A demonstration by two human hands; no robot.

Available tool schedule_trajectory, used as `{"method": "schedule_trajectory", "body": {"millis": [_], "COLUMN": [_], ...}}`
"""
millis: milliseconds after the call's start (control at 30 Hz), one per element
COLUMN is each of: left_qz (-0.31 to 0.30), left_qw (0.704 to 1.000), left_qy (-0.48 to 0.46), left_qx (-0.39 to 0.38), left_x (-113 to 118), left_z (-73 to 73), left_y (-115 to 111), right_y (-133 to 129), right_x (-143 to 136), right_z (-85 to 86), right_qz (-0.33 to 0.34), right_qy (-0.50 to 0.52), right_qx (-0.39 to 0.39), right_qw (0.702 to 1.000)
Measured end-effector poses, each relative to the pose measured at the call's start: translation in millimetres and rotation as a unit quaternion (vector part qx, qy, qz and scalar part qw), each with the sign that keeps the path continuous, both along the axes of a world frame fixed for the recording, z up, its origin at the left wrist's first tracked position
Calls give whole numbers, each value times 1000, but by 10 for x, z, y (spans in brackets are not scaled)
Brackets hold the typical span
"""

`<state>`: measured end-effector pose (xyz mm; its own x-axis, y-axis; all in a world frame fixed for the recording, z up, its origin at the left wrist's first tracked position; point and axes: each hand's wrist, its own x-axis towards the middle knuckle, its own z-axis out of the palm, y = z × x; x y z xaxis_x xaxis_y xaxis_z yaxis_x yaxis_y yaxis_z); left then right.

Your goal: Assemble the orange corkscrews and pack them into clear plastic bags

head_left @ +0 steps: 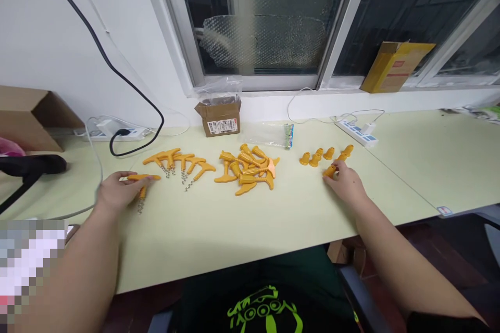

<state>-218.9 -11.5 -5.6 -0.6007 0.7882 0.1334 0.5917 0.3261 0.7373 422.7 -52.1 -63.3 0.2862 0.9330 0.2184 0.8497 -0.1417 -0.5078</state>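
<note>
– At nine o'clock from the heap of yellow pieces [250, 171], the left hand [117, 190] has its fingers clamped on a yellow corkscrew [142, 193], spiral pointing to six!

– And the right hand [347, 182]?

– Out at three o'clock, thumb and fingers pinched on a yellow sleeve [330, 171], with more sleeves [314, 158] gathered from ten to one around it!

– Between the left hand and the heap?

– A row of corkscrews [183, 158], spirals bare!

– Farther out?

– Small carton [221, 119] at eleven, clear bag [265, 134] near twelve, power strip [357, 133] at two, all on the pale table [219, 234]!
</note>
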Motion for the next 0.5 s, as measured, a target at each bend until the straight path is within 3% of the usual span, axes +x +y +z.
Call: {"method": "schedule_trajectory", "body": {"millis": [100, 167, 200, 267, 367, 500], "left_qz": [4, 1, 3, 4, -21, -52], "left_qw": [999, 999, 998, 996, 986, 973], "left_qy": [2, 15, 32, 79, 165, 219], "left_qx": [-49, -49, -45, -28, -21, -60], "left_x": [109, 209, 252, 314, 375, 574], "left_z": [1, 41, 63, 98, 130, 221], "left_y": [52, 73, 75, 64, 18, -77], "right_y": [65, 135, 176, 270, 445, 710], "right_x": [-117, -297, -410, -670, -1097, -1604], "right_z": [66, 150, 198, 297, 407, 418], "right_qz": [-5, 71, 140, 288, 432, 479], "right_qy": [-67, -86, -80, -56, -16, -38], "right_qx": [80, 143, 154, 141, 119, 67], "right_qw": [995, 983, 975, 946, 894, 875]}}
